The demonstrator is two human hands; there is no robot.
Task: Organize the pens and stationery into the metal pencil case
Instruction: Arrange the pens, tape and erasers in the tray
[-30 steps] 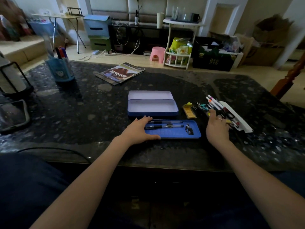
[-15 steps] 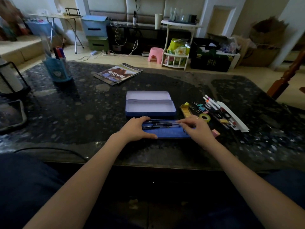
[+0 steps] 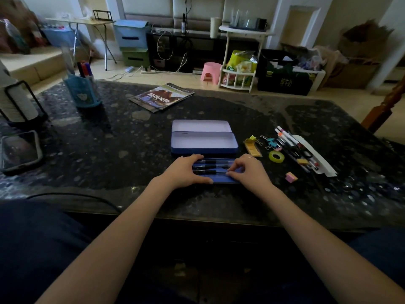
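Note:
The open blue metal pencil case [image 3: 203, 142] lies mid-table with its lid [image 3: 201, 126] folded back. In front of it sits a blue inner tray [image 3: 219, 178] holding three dark pens [image 3: 210, 166]. My left hand [image 3: 182, 172] grips the tray's left end, fingers on the far edge and thumb along the near edge. With curled fingers, my right hand [image 3: 249, 172] pinches the nearest pen at the tray's right end. More pens and markers [image 3: 289, 139], binder clips [image 3: 270, 142], yellow sticky notes [image 3: 253, 147], a tape roll [image 3: 276, 156] and a pink eraser [image 3: 291, 177] lie to the right.
A phone [image 3: 19, 152] lies at the left edge, with a blue pen cup [image 3: 82, 91] and a black-framed holder [image 3: 15, 102] behind it. A magazine [image 3: 161, 97] sits at the back. A cable [image 3: 76, 196] runs along the near edge. A wooden chair [image 3: 385, 106] stands far right.
My right hand has come from the pile on the right to the tray, and a third pen now lies there. The left hand has stayed on the tray's left end.

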